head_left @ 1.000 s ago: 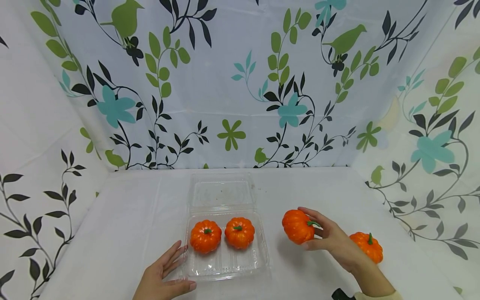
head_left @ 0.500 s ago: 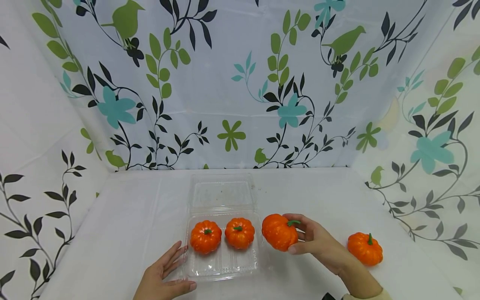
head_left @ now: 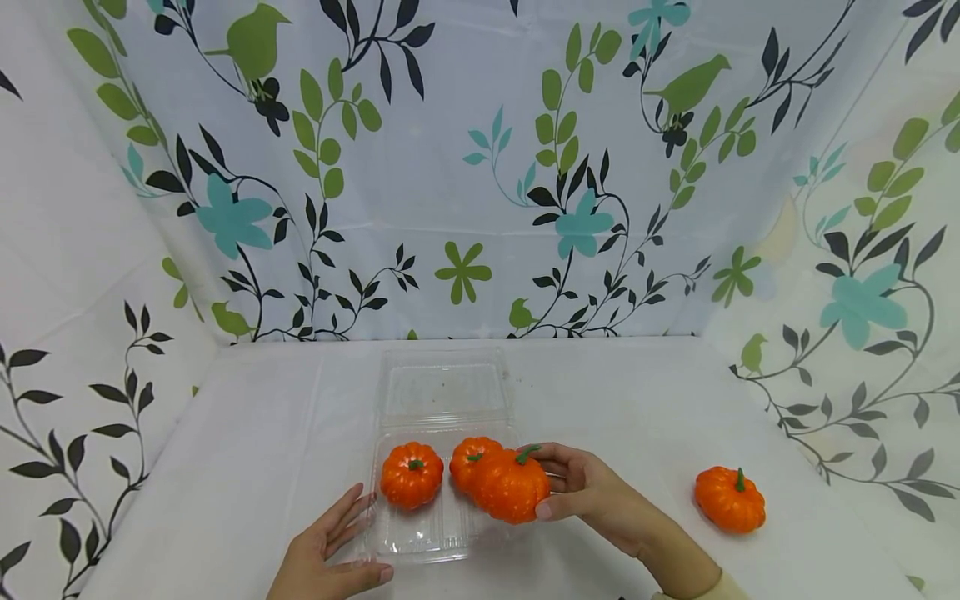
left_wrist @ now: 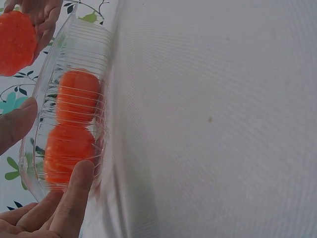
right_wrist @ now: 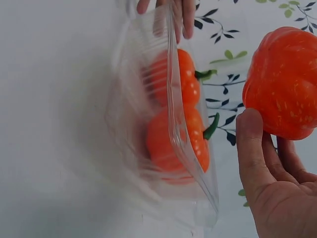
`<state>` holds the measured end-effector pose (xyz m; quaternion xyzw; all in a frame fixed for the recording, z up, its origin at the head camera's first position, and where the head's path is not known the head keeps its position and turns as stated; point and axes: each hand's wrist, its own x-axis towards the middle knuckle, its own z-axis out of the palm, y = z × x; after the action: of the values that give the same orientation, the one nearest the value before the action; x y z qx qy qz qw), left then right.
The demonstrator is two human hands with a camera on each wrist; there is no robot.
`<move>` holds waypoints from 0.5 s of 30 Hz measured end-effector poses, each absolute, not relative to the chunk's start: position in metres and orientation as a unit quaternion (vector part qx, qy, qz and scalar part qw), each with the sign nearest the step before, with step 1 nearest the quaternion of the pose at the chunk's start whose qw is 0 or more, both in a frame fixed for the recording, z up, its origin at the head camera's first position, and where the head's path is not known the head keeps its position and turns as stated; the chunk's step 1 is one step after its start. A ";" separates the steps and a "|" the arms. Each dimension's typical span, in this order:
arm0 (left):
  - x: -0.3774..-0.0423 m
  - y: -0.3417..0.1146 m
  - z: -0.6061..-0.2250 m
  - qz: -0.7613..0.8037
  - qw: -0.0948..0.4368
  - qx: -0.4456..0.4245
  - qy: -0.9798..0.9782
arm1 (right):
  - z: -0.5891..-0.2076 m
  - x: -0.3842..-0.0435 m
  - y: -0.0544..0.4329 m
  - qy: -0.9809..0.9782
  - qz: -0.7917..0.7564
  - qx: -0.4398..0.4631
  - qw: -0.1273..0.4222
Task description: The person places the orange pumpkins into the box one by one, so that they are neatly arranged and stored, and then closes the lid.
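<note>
A small orange pumpkin (head_left: 513, 490) with a green stem is held up by my right hand (head_left: 600, 504), thumb on one side and fingers on the other. In the head view it overlaps the right part of a clear plastic clamshell box (head_left: 420, 546). Two more pumpkins sit inside that box, the left one (head_left: 411, 476) fully visible and the right one (head_left: 472, 458) partly hidden behind the held pumpkin. My left hand (head_left: 330, 550) rests at the box's left side with fingers extended, its fingertips (left_wrist: 83, 171) right at the ribbed wall.
Another pumpkin (head_left: 730, 500) lies on the white cloth at the right. The box's clear lid (head_left: 444, 385) lies folded back behind the base. Behind the table hangs a leaf-and-bird patterned curtain (head_left: 420, 167).
My right hand has carried its pumpkin leftward from the right of the box to over its right part. The left hand and the box have stayed put.
</note>
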<state>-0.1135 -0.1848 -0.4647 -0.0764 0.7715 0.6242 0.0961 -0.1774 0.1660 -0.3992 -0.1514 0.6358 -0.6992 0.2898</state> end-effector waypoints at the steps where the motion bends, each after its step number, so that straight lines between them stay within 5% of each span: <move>1: -0.113 -0.185 -0.465 0.623 0.097 -0.076 0.772 | -0.399 -0.177 0.163 0.635 -0.699 -0.153 0.292; 15: -0.113 -0.185 -0.464 0.640 0.089 -0.070 0.760 | -0.402 -0.178 0.131 0.646 -0.681 -0.154 0.309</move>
<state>-0.1128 -0.1848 -0.4639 -0.0699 0.7599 0.6400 0.0893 -0.1779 0.1314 -0.4020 -0.1544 0.6458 -0.6811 0.3085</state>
